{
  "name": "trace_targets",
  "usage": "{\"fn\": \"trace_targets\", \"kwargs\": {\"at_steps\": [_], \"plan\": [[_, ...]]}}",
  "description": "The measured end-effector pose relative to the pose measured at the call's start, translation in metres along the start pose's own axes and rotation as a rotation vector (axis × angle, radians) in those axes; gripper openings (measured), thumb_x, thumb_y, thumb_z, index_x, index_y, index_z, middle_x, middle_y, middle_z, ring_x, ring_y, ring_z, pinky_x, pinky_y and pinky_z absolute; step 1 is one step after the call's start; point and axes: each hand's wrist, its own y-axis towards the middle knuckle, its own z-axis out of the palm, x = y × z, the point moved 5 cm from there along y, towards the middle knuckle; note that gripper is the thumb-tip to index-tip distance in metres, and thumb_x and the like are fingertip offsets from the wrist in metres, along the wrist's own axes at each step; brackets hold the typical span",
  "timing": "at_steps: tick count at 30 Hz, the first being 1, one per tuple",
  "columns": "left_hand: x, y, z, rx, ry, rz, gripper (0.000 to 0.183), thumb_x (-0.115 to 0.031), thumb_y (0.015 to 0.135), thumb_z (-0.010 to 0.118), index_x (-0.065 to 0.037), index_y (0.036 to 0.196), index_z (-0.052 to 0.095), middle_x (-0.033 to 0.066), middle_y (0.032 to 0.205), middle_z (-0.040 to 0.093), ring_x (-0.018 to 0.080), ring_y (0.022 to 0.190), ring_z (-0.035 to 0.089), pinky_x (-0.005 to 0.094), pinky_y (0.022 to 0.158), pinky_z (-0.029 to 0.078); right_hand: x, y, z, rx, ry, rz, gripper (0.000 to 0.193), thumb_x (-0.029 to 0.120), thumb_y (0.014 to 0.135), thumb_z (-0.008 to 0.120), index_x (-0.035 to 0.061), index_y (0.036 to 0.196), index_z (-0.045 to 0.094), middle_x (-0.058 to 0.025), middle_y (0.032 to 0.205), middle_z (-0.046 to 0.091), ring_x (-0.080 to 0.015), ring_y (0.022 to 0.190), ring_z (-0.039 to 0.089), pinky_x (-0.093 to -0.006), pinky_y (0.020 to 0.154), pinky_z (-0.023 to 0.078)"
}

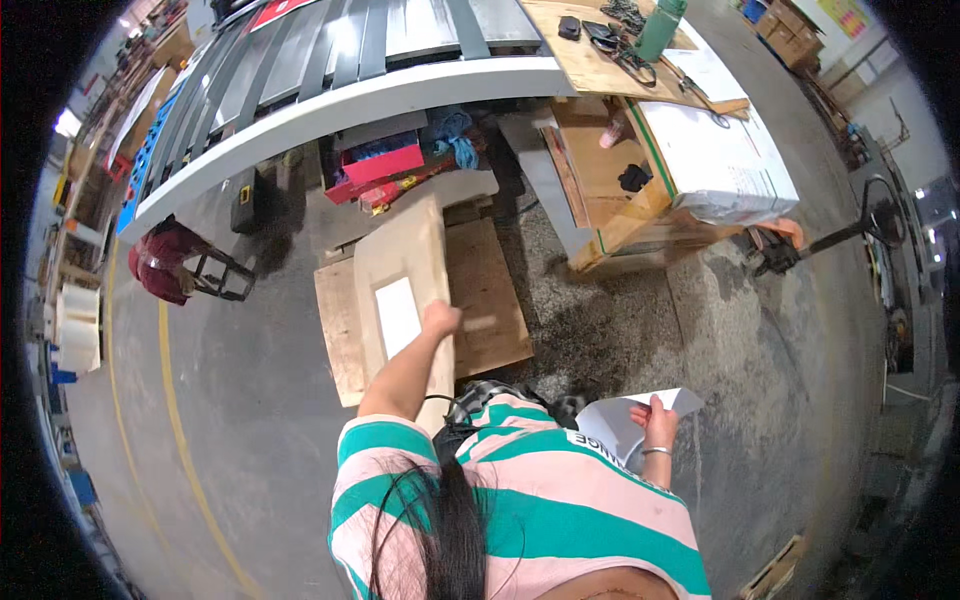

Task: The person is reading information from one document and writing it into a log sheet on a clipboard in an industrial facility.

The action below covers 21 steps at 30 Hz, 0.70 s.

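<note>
My left hand (pixel 441 318) is closed on the right edge of a long, flat cardboard panel (pixel 405 252). A white rectangular sheet (pixel 397 308) lies on the panel's face, just left of that hand. Beneath the panel is a wider wooden board (pixel 492 290), low over the floor in front of me. Out to my right, my right hand (pixel 657 422) grips curled white paper (pixel 612 422), with the fingers folded over its upper edge. The panel's near end is partly hidden by my arm and body.
A slatted machine table (pixel 350 98) spans the front, with a pink box (pixel 383 160) below it. At right front stands a wooden workbench (pixel 630 190) bearing a green bottle (pixel 661 30). A pallet jack (pixel 800 245) is right; a stool (pixel 218 275) with dark red cloth is left.
</note>
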Motion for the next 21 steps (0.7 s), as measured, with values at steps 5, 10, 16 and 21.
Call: {"fn": "trace_targets", "kwargs": {"at_steps": [5, 10, 16, 21], "plan": [[-0.163, -0.054, 0.015, -0.204, -0.419, 0.216, 0.041, -0.017, 0.071, 0.054, 0.002, 0.108, 0.054, 0.0221, 0.104, 0.056, 0.0333, 0.100, 0.053, 0.0358, 0.088, 0.041, 0.052, 0.076, -0.020, 0.148, 0.040, -0.033, 0.028, 0.019, 0.084, 0.050, -0.0093, 0.082, 0.051, -0.0173, 0.072, 0.059, -0.0234, 0.058, 0.062, -0.0285, 0.046, 0.052], [-0.313, -0.041, -0.030, -0.576, -0.512, 0.428, 0.053, -0.021, 0.070, 0.063, 0.003, 0.115, 0.045, 0.0210, 0.111, 0.049, 0.0330, 0.103, 0.047, 0.0382, 0.088, 0.037, 0.080, 0.150, -0.092, 0.143, 0.066, -0.085, 0.027, 0.019, 0.084, 0.049, -0.0083, 0.081, 0.052, -0.0161, 0.070, 0.059, -0.0228, 0.056, 0.061, -0.0290, 0.044, 0.052], [-0.458, -0.005, -0.173, -1.060, -0.344, 0.499, 0.063, -0.032, 0.068, 0.065, 0.003, 0.116, 0.041, 0.0217, 0.106, 0.048, 0.0357, 0.099, 0.046, 0.0405, 0.085, 0.038, 0.109, 0.224, -0.126, 0.004, 0.045, -0.024, 0.029, 0.022, 0.084, 0.050, -0.0061, 0.079, 0.051, -0.0167, 0.068, 0.060, -0.0198, 0.052, 0.061, -0.0244, 0.040, 0.047], [-0.535, 0.067, -0.233, -0.995, -0.195, 0.255, 0.069, -0.038, 0.066, 0.066, 0.000, 0.116, 0.038, 0.0198, 0.108, 0.048, 0.0354, 0.103, 0.044, 0.0448, 0.086, 0.036, 0.128, 0.258, -0.112, -0.036, 0.088, 0.010, 0.030, 0.021, 0.083, 0.052, -0.0092, 0.084, 0.049, -0.0163, 0.070, 0.059, -0.0215, 0.053, 0.061, -0.0258, 0.041, 0.049]]}}
